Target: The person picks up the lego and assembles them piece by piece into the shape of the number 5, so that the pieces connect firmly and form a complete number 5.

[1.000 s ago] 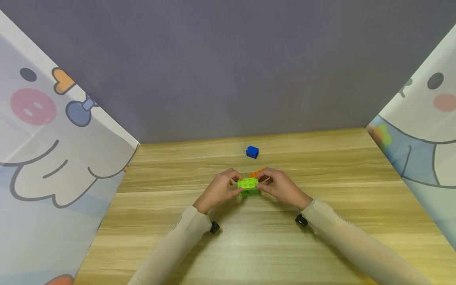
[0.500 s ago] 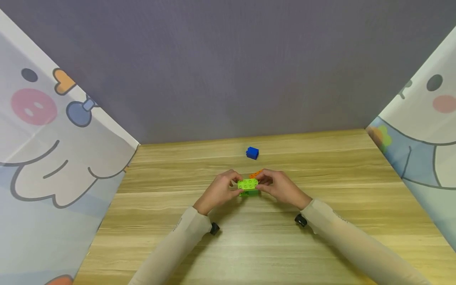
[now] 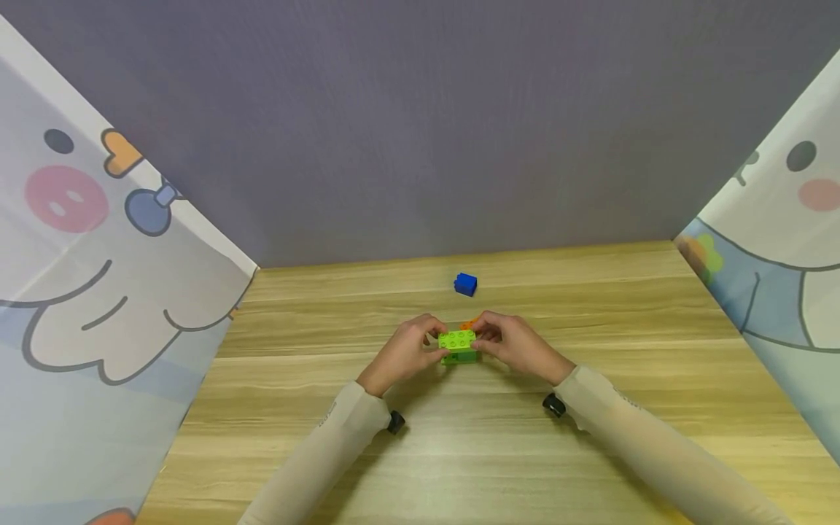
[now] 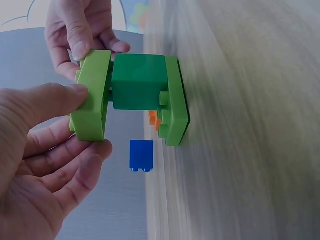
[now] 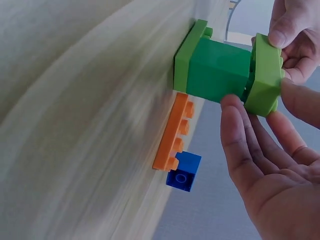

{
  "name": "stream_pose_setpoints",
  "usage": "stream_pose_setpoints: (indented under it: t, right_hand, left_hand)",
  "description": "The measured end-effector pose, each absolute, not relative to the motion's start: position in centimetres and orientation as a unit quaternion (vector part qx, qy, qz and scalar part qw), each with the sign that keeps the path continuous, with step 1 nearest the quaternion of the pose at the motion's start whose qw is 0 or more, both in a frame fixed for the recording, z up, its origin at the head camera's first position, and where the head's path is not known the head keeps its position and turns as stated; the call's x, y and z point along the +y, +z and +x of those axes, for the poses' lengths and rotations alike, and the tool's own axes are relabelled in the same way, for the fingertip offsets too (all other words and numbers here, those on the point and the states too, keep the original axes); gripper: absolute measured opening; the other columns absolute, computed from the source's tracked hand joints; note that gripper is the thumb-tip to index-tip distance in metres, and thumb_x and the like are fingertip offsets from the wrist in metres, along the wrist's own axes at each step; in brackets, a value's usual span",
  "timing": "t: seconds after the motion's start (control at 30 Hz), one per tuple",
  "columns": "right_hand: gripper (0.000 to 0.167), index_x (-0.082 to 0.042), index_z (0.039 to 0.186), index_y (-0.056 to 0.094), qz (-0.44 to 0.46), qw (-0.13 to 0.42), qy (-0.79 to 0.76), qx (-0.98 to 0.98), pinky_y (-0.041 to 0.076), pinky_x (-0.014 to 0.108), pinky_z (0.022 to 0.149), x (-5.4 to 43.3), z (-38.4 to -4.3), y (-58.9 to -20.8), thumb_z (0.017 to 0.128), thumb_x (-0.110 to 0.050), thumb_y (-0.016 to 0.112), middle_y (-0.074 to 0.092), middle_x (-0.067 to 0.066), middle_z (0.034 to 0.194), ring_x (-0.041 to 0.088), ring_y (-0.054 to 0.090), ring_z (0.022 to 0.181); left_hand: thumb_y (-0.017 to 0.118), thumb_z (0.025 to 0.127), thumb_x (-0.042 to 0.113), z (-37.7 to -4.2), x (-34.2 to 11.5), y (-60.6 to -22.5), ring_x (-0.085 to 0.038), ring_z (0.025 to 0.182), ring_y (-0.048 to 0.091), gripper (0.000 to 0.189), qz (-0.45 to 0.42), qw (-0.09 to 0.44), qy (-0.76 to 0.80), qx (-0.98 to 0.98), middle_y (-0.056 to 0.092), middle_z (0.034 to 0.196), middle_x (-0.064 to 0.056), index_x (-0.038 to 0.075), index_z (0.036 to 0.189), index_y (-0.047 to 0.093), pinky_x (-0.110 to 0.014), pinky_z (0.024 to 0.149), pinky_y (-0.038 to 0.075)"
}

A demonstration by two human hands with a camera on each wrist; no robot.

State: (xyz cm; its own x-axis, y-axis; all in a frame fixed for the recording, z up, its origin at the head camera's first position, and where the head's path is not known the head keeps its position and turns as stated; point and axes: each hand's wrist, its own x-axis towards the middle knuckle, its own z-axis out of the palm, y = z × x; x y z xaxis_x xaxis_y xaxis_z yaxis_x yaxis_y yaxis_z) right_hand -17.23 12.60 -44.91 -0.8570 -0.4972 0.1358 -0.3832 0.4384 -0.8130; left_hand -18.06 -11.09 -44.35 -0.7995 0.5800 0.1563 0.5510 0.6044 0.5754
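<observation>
My left hand (image 3: 408, 351) and right hand (image 3: 518, 345) pinch opposite ends of a light green toy building brick (image 3: 456, 339) between thumb and fingers. It sits just above a dark green brick (image 4: 137, 82), tilted a little, and the dark green studs show in the narrow gap between them. Under the dark green brick lies a flatter light green brick (image 4: 175, 105), low at the tabletop, with studs showing beyond one side. In the right wrist view, my right fingertips (image 5: 232, 102) reach the dark green brick's side. The upper brick hides most of this stack in the head view.
An orange brick (image 5: 172, 132) with a row of studs lies just behind the stack, partly covered by my right hand in the head view. Farther back, a blue brick (image 3: 466, 284) lies on its side on the wooden table (image 3: 590, 292). A grey panel (image 3: 420, 146) rises behind.
Both hands keep their pinch on the light green brick, nearly still. In the head view the right fingers cover slightly more of the orange brick, and the scene sits slightly lower.
</observation>
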Motion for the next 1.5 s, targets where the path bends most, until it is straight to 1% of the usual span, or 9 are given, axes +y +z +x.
stream_pose_setpoints:
  t: [0.1, 0.2, 0.4, 0.57, 0.67, 0.87, 1.07, 1.33, 1.5]
  right_hand:
    - [0.018, -0.008, 0.105, 0.063, -0.261, 0.064, -0.458, 0.848, 0.052, 0.023, 0.067, 12.49, -17.21, -44.9, 0.089, -0.013, 0.068, 0.064, 0.001, 0.095, 0.015, 0.062, 0.081]
    - [0.019, -0.007, 0.106, 0.062, -0.261, 0.065, -0.454, 0.85, 0.052, 0.023, 0.067, 12.36, -17.16, -44.96, 0.089, -0.015, 0.068, 0.064, 0.001, 0.095, 0.015, 0.062, 0.081]
    - [0.02, -0.007, 0.105, 0.061, -0.264, 0.063, -0.462, 0.844, 0.053, 0.023, 0.068, 12.24, -17.13, -45.11, 0.088, -0.012, 0.069, 0.063, 0.001, 0.095, 0.016, 0.062, 0.082]
    - [0.025, -0.006, 0.111, 0.062, -0.275, 0.059, -0.466, 0.839, 0.053, 0.024, 0.071, 12.29, -17.13, -45.34, 0.088, -0.011, 0.068, 0.063, 0.002, 0.098, 0.016, 0.062, 0.084]
    - [0.027, -0.006, 0.114, 0.064, -0.283, 0.049, -0.466, 0.837, 0.053, 0.025, 0.073, 12.36, -17.12, -45.49, 0.087, -0.009, 0.069, 0.064, 0.003, 0.1, 0.016, 0.062, 0.086]
    - [0.025, -0.006, 0.111, 0.067, -0.279, 0.044, -0.458, 0.843, 0.053, 0.023, 0.07, 12.39, -17.13, -45.59, 0.086, -0.006, 0.069, 0.064, 0.002, 0.098, 0.014, 0.062, 0.083]
    - [0.025, -0.008, 0.111, 0.067, -0.266, 0.051, -0.443, 0.855, 0.052, 0.022, 0.069, 12.33, -17.09, -45.31, 0.086, -0.008, 0.069, 0.064, 0.0, 0.097, 0.011, 0.061, 0.082]
    - [0.026, -0.006, 0.112, 0.066, -0.262, 0.05, -0.447, 0.854, 0.052, 0.022, 0.07, 12.04, -17.09, -45.46, 0.087, -0.008, 0.068, 0.063, 0.003, 0.096, 0.012, 0.061, 0.083]
    - [0.026, -0.006, 0.113, 0.065, -0.267, 0.046, -0.456, 0.848, 0.052, 0.023, 0.07, 12.01, -16.99, -45.74, 0.087, -0.007, 0.068, 0.063, 0.001, 0.098, 0.012, 0.061, 0.083]
  left_hand:
    - [0.077, 0.081, 0.016, -18.06, -11.19, -44.45, -0.016, 0.085, 0.06, 0.025, 0.315, 0.02, 0.309, 0.897, 0.06, 0.1, 0.001, 0.011, 0.102, 0.063, -0.022, 0.07, 0.051]
    - [0.077, 0.081, 0.016, -18.01, -11.33, -44.61, -0.016, 0.084, 0.061, 0.025, 0.318, 0.019, 0.304, 0.898, 0.06, 0.1, 0.001, 0.01, 0.102, 0.063, -0.021, 0.069, 0.05]
    - [0.077, 0.08, 0.014, -17.91, -11.4, -44.81, -0.017, 0.082, 0.061, 0.026, 0.323, 0.012, 0.305, 0.896, 0.059, 0.1, 0.0, 0.01, 0.1, 0.061, -0.023, 0.069, 0.051]
    - [0.078, 0.08, 0.014, -17.85, -11.4, -44.79, -0.015, 0.081, 0.06, 0.026, 0.326, 0.007, 0.307, 0.894, 0.059, 0.099, 0.001, 0.01, 0.1, 0.061, -0.023, 0.069, 0.051]
    - [0.077, 0.081, 0.014, -17.79, -11.39, -44.86, -0.016, 0.081, 0.061, 0.026, 0.325, 0.006, 0.31, 0.894, 0.059, 0.099, 0.001, 0.01, 0.1, 0.061, -0.023, 0.069, 0.051]
    - [0.076, 0.082, 0.014, -17.76, -11.32, -45.15, -0.017, 0.082, 0.061, 0.025, 0.327, 0.006, 0.31, 0.893, 0.059, 0.1, 0.0, 0.01, 0.101, 0.061, -0.024, 0.07, 0.052]
    - [0.076, 0.082, 0.015, -17.78, -11.26, -45.24, -0.018, 0.083, 0.062, 0.025, 0.323, 0.008, 0.309, 0.895, 0.06, 0.101, 0.001, 0.011, 0.101, 0.061, -0.022, 0.07, 0.051]
    - [0.076, 0.082, 0.015, -17.73, -11.39, -45.29, -0.016, 0.083, 0.061, 0.024, 0.318, 0.007, 0.32, 0.893, 0.06, 0.101, 0.001, 0.011, 0.101, 0.061, -0.023, 0.07, 0.051]
    - [0.075, 0.083, 0.017, -17.78, -11.55, -45.17, -0.015, 0.083, 0.061, 0.023, 0.316, 0.019, 0.315, 0.894, 0.06, 0.102, 0.002, 0.013, 0.101, 0.061, -0.022, 0.07, 0.051]
